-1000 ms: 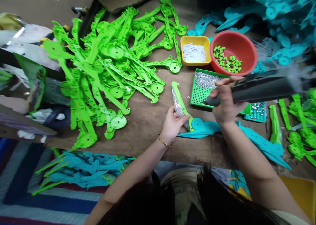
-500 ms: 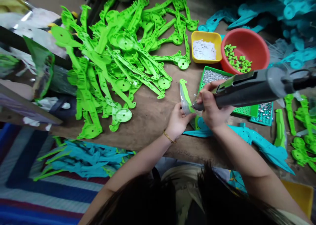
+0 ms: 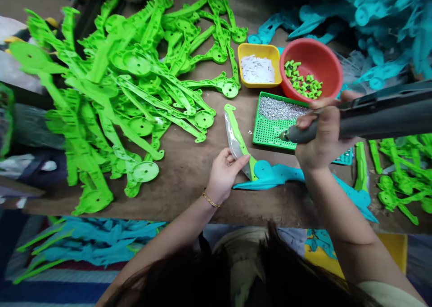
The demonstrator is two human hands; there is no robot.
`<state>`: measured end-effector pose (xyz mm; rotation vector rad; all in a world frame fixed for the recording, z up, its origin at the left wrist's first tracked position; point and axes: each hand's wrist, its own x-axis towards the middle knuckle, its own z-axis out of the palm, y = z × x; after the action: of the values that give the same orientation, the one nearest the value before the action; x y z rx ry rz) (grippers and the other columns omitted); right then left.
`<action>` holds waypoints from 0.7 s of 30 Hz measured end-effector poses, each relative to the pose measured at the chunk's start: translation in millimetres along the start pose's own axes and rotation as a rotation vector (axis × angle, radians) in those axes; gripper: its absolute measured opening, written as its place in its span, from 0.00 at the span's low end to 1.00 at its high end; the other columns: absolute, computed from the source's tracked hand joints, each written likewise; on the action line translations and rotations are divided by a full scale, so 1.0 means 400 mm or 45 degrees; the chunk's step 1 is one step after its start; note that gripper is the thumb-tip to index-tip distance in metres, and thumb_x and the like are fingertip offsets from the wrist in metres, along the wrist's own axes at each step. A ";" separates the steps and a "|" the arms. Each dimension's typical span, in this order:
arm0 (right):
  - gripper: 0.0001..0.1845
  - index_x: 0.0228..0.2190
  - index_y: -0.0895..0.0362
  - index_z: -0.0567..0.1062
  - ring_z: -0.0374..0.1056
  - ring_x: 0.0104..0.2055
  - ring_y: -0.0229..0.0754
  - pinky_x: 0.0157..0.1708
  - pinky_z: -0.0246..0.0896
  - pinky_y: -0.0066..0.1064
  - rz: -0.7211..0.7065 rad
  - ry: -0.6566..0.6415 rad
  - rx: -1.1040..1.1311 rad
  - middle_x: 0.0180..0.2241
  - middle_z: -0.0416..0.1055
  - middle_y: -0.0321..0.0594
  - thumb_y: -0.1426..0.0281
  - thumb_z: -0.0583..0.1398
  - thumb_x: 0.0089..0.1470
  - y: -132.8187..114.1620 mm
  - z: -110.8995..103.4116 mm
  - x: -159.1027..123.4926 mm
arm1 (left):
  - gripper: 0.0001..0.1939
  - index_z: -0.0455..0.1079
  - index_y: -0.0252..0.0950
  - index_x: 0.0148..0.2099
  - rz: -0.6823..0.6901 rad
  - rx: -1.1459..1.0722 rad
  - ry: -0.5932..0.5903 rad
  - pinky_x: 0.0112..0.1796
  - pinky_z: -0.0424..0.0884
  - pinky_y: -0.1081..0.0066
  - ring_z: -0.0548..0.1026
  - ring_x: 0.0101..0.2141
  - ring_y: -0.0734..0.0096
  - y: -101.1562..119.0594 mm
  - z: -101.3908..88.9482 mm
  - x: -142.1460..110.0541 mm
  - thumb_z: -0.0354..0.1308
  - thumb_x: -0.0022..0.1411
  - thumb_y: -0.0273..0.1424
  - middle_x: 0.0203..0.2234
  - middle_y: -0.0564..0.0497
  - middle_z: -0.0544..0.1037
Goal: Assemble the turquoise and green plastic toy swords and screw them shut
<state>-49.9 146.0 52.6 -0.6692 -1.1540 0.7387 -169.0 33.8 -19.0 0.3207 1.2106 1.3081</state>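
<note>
My left hand (image 3: 223, 174) pinches a narrow green plastic part with a clear curved blade-like piece (image 3: 238, 138) along its side. A blue plastic part (image 3: 281, 174) lies on the table, touching the lower end of that green part. My right hand (image 3: 319, 140) is wrapped round a dark grey electric screwdriver (image 3: 378, 116), held almost level. The screwdriver's tip is over the green perforated tray (image 3: 272, 134), where many small metal screws (image 3: 281, 109) lie towards the back. Whether the tip carries a screw is too small to tell.
A large heap of green plastic parts (image 3: 111, 86) covers the left of the table. Behind the tray stand a yellow bowl (image 3: 240, 66) of white strips and a red bowl (image 3: 332, 68) with small green pieces. Blue parts (image 3: 371, 19) pile up at the back right.
My right hand has drawn the screwdriver off the green part and moved it right, over the tray of screws. My left hand keeps hold of the green part. The view has shifted.
</note>
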 end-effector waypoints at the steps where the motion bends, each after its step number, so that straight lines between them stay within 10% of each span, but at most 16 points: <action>1: 0.10 0.38 0.49 0.73 0.64 0.17 0.28 0.18 0.62 0.24 0.021 0.033 -0.039 0.29 0.73 0.28 0.66 0.66 0.52 0.011 -0.016 0.003 | 0.27 0.65 0.35 0.44 -0.029 -0.024 -0.064 0.38 0.74 0.74 0.79 0.34 0.73 0.003 0.003 -0.005 0.74 0.44 0.33 0.34 0.52 0.81; 4: 0.12 0.36 0.51 0.70 0.65 0.18 0.28 0.19 0.65 0.25 0.120 0.020 -0.099 0.30 0.74 0.27 0.66 0.66 0.51 0.048 -0.049 -0.015 | 0.36 0.58 0.39 0.51 -0.174 -0.043 -0.237 0.37 0.76 0.71 0.80 0.34 0.70 0.003 0.016 -0.018 0.74 0.43 0.29 0.36 0.52 0.81; 14: 0.17 0.39 0.50 0.68 0.64 0.18 0.29 0.17 0.63 0.24 0.193 -0.057 -0.124 0.27 0.71 0.26 0.62 0.66 0.50 0.071 -0.049 -0.047 | 0.39 0.56 0.37 0.53 -0.168 -0.019 -0.092 0.38 0.77 0.69 0.80 0.32 0.69 -0.026 0.029 -0.019 0.74 0.43 0.32 0.32 0.50 0.82; 21: 0.12 0.39 0.47 0.71 0.63 0.18 0.29 0.18 0.63 0.26 0.068 -0.072 -0.068 0.31 0.73 0.27 0.62 0.64 0.53 -0.005 -0.051 -0.016 | 0.37 0.58 0.37 0.51 -0.121 -0.027 -0.077 0.37 0.76 0.70 0.80 0.31 0.70 -0.030 0.037 -0.020 0.75 0.42 0.32 0.31 0.51 0.82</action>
<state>-31.4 137.9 45.3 -0.7297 -1.2151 0.7783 -148.8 29.5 -18.3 0.2826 1.1470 1.2203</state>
